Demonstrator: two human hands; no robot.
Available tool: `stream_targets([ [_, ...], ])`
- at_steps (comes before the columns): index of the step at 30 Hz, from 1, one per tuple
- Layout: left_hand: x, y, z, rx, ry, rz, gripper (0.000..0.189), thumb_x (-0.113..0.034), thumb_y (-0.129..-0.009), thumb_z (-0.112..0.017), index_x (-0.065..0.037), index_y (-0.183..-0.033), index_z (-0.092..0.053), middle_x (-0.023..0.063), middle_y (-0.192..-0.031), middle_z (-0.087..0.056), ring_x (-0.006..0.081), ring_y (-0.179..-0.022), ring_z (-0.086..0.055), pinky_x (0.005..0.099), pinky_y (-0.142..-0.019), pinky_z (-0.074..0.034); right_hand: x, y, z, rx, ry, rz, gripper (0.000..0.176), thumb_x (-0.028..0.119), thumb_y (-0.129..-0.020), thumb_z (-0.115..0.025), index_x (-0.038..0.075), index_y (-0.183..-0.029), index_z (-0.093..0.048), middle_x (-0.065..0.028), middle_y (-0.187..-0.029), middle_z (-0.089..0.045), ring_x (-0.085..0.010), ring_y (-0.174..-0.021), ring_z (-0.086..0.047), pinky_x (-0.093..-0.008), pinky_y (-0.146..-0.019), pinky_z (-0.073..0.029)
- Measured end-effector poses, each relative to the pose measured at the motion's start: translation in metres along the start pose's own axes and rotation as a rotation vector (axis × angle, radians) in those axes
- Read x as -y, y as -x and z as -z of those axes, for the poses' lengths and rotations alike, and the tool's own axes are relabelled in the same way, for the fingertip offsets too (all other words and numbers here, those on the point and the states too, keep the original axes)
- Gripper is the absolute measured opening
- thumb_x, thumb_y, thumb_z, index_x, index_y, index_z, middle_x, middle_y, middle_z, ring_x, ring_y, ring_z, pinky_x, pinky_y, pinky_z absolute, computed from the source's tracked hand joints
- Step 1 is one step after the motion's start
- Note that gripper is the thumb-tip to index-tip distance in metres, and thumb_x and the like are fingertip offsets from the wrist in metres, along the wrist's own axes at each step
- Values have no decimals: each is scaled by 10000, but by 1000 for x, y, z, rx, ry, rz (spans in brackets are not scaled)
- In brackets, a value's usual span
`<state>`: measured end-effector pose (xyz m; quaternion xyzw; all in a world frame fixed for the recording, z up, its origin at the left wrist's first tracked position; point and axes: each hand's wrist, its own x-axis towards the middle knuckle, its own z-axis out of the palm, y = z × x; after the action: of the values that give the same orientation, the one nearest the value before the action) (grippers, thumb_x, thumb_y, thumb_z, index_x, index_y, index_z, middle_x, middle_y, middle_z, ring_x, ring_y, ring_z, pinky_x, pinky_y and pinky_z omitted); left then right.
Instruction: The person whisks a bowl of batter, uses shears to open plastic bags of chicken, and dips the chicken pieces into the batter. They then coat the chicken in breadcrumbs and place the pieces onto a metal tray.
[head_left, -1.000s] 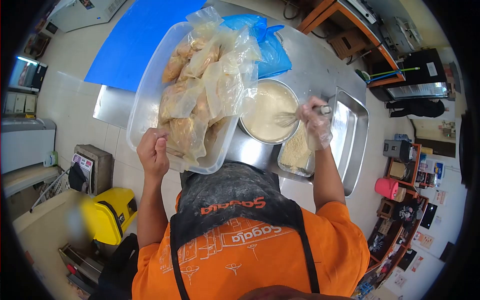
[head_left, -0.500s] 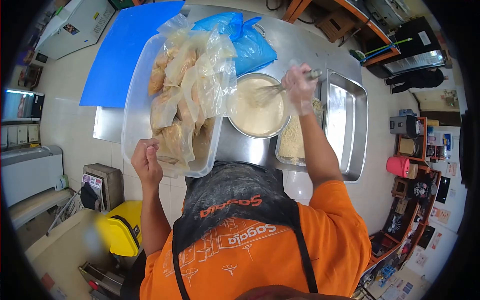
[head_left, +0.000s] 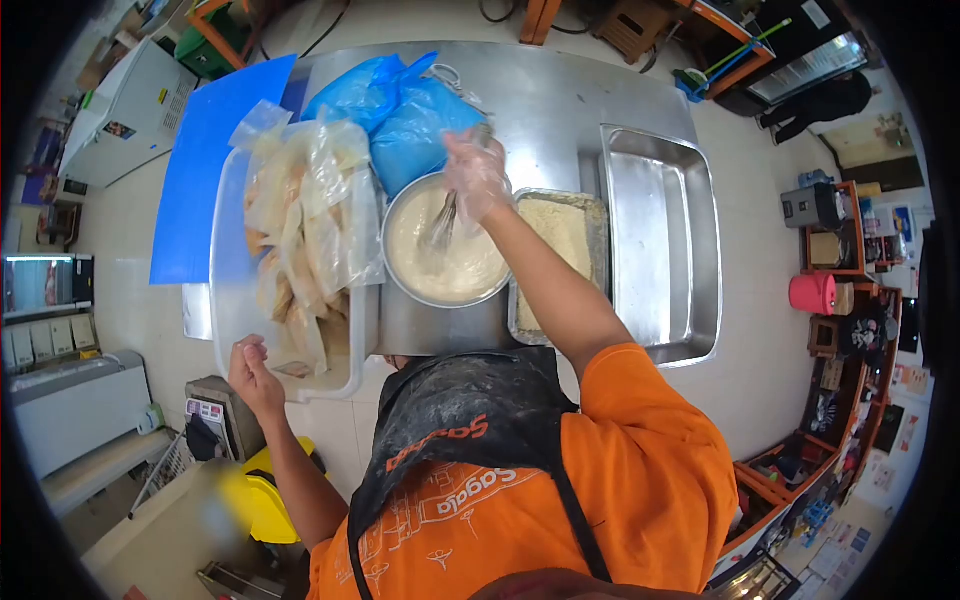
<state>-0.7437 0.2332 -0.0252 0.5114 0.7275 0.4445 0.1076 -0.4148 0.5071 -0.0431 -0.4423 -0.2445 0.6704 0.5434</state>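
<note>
My right hand [head_left: 478, 175], in a clear plastic glove, grips a whisk [head_left: 442, 225] by its handle. The whisk's wires dip into pale batter in a round metal bowl [head_left: 388, 262]. My left hand [head_left: 256, 378] is bare, its fingers curled at the near left corner of a clear plastic tub [head_left: 358, 350]. In the tub lie several plastic bags [head_left: 330, 215] of what looks like raw meat pieces. Right of the bowl, partly behind my right forearm, is a metal tray of pale crumbs [head_left: 560, 225].
A deep steel pan [head_left: 660, 250] sits at the table's right. Blue plastic bags [head_left: 410, 125] lie behind the bowl, and a blue board [head_left: 205, 180] is at the left. The steel table [head_left: 540, 90] runs beneath them. Far right, a person in dark clothes [head_left: 825, 105] is partly visible.
The whisk has swung from pointing rightward to more upright, with my right hand now over the bowl's far right rim. The whole view has turned slightly. My left hand stays at the tub's corner.
</note>
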Motion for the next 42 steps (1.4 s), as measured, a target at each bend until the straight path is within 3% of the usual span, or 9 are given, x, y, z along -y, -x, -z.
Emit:
stream_targets([
  [5,-7,-3,-4,-7,-79,41,306,-178,-1048,-437,17,-919,-634,45,-782,-566,115,-689,-499,260,-636,-421,0,12,50,92,-191,358,259,150,-903,-721,97,-786,-497,-18,-656,-543,-134,-466,-465,-315,-430,-401],
  [10,-8,-3,-5,-18,-113,42,288,-186,-1043,-470,20,-934,-640,39,-765,-563,114,-685,-501,259,-634,-423,48,50,38,923,758,548,319,238,-913,-718,35,-730,-552,-44,-623,-488,-145,-593,-451,-355,-589,-411],
  [14,-11,-4,-5,-32,-132,49,276,-177,-1037,-482,20,-939,-649,39,-742,-558,111,-679,-502,260,-629,-422,38,33,-3,1253,1087,267,394,413,-920,-675,63,-763,-583,-42,-633,-494,-143,-634,-477,-357,-610,-431],
  [19,-8,-2,-4,-40,-103,44,277,-170,-1031,-477,19,-925,-648,50,-738,-567,120,-672,-512,265,-624,-424,-27,-20,-28,724,793,-7,314,368,-922,-669,74,-1034,-671,-66,-787,-549,-166,-690,-543,-335,-630,-472],
  [21,-12,-1,-4,-47,-108,33,280,-171,-1029,-474,19,-920,-648,60,-744,-574,130,-677,-523,270,-624,-426,-38,-47,-24,641,997,162,397,368,-940,-623,74,-1205,-644,-164,-960,-592,-269,-904,-548,-388,-814,-463],
  [24,-13,-1,-3,-39,-67,25,286,-180,-1026,-474,20,-916,-647,73,-754,-584,150,-684,-541,280,-627,-432,-54,-57,19,-142,1239,518,320,293,-971,-596,69,-1197,-633,-245,-1027,-631,-310,-951,-605,-407,-858,-512],
  [28,-11,0,-2,-16,-33,3,300,-203,-1024,-480,25,-911,-639,86,-771,-597,174,-689,-557,293,-632,-439,-16,-12,66,-10,-61,369,161,200,-953,-659,98,-898,-547,-55,-725,-601,-136,-663,-603,-291,-551,-506],
  [37,-18,-4,2,91,5,-19,253,-184,-996,-507,7,-902,-644,118,-779,-595,247,-683,-563,323,-642,-439,18,96,33,1178,1178,644,365,169,-886,-709,89,-651,-441,-61,-596,-431,-224,-558,-461,-365,-564,-415],
  [42,-11,-1,2,74,62,-68,233,-169,-988,-518,7,-905,-646,120,-775,-588,253,-681,-560,331,-640,-435,31,83,-17,667,892,27,303,196,-865,-742,104,-752,-476,10,-614,-436,-137,-568,-456,-342,-562,-413],
])
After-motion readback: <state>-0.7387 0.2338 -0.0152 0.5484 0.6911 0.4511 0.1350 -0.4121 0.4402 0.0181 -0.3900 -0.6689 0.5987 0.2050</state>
